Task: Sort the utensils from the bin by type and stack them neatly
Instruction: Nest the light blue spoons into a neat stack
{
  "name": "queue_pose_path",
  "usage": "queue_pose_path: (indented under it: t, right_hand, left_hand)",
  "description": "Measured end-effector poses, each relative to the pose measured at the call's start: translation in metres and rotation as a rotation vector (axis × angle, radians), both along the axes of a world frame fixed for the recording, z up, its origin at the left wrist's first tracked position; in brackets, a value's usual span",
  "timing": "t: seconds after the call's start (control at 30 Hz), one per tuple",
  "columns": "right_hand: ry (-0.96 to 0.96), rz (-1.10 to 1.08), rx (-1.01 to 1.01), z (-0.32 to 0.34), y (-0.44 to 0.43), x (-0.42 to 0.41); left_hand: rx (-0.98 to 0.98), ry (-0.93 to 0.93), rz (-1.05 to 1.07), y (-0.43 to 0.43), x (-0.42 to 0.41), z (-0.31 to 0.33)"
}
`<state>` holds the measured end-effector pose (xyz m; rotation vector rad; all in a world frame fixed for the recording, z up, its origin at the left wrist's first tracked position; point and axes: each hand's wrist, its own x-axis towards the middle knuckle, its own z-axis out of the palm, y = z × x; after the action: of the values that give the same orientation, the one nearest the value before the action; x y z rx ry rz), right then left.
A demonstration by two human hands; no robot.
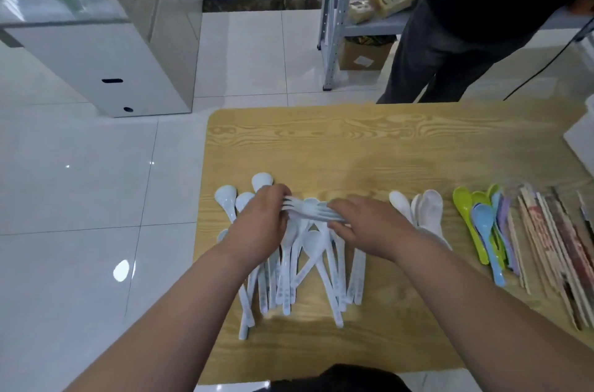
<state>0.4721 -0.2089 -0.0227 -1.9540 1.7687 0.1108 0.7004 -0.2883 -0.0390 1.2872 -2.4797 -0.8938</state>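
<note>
1. The left hand (pixel 260 221) has its fingers curled round the tine end of a bunch of white forks (pixel 310 211). The right hand (pixel 363 224) grips the handle end of the same bunch.
2. The forks span the gap between the two hands. Their long axis runs left to right, with the tines pointing left and slightly away from the person.
3. They are held just over a loose spoon pile (pixel 289 266) on the table (pixel 321 141). The spoons lie the other way, bowls far and handles near, so the forks cross them.
4. To the right lie sorted rows, all lying handles near: white spoons (pixel 426 211), coloured spoons (pixel 482 224) and chopsticks (pixel 546 247).
5. The right hand is nearer those rows. To match them, the forks would likely need a quarter turn before being set down.
</note>
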Motion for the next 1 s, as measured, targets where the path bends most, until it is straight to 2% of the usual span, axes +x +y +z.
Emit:
queue_pose_path:
  t: [0.17,0.3,0.53,0.67,0.83,0.93,1.0]
  right_hand:
    - [0.019,-0.076,-0.089,-0.041,-0.078,-0.037]
    - [0.075,-0.076,-0.133,-0.082,-0.122,-0.055]
    - [0.007,-0.117,-0.352,-0.142,-0.153,-0.063]
    - [0.030,-0.143,-0.294,-0.151,-0.158,-0.052]
    - [0.093,-0.134,-0.274,-0.158,-0.158,-0.047]
    - [0.116,-0.128,-0.264,-0.156,-0.158,-0.047]
    - [0.111,-0.117,-0.218,-0.152,-0.159,-0.047]
  left_hand:
    - [-0.070,-0.148,0.036,-0.079,-0.050,-0.033]
    - [-0.047,-0.277,-0.004,-0.120,-0.073,-0.062]
    - [-0.076,-0.327,0.027,-0.142,-0.088,-0.089]
    - [-0.159,-0.376,-0.022,-0.152,-0.087,-0.098]
    - [-0.342,-0.505,-0.260,-0.155,-0.086,-0.118]
    - [-0.293,-0.591,-0.232,-0.160,-0.082,-0.127]
    - [-0.247,-0.571,-0.168,-0.156,-0.084,-0.122]
